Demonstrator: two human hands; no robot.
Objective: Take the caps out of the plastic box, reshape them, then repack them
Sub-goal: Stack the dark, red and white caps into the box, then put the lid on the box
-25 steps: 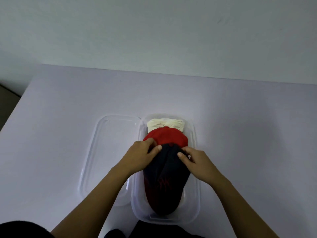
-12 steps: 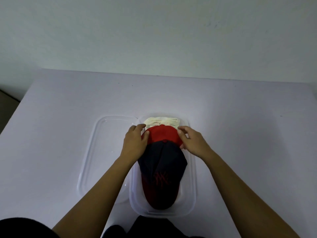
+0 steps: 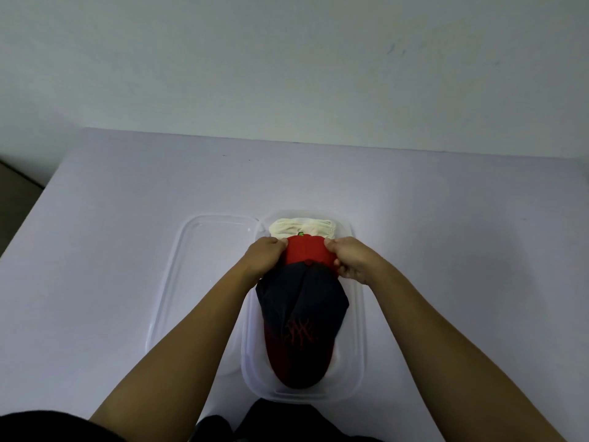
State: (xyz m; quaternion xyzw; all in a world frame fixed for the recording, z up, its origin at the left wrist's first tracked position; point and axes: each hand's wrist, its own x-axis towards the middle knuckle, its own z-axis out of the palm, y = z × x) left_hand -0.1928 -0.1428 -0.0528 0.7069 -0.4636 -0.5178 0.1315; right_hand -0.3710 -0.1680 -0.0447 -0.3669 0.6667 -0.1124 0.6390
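All three caps sit nested in the plastic box (image 3: pixel 361 330), which stands at the near edge of the table (image 3: pixel 127 234), with its lid (image 3: pixel 197 282) lying off just beside its left wall. The cream cap (image 3: pixel 302 228) is at the box's far end, the red cap (image 3: pixel 307 253) in the middle and the dark navy cap (image 3: pixel 301 317) nearest the person, its crown overlapping the red one. With every cap inside and neatly lined up, this reads as either the very start or the final tucking-in (the row alone cannot settle which); the lid is not yet on.

The left hand (image 3: pixel 266 256) curls its fingers over the red cap's left edge and the right hand (image 3: pixel 349 260) pinches its right edge, so the cap lies squarely between them.
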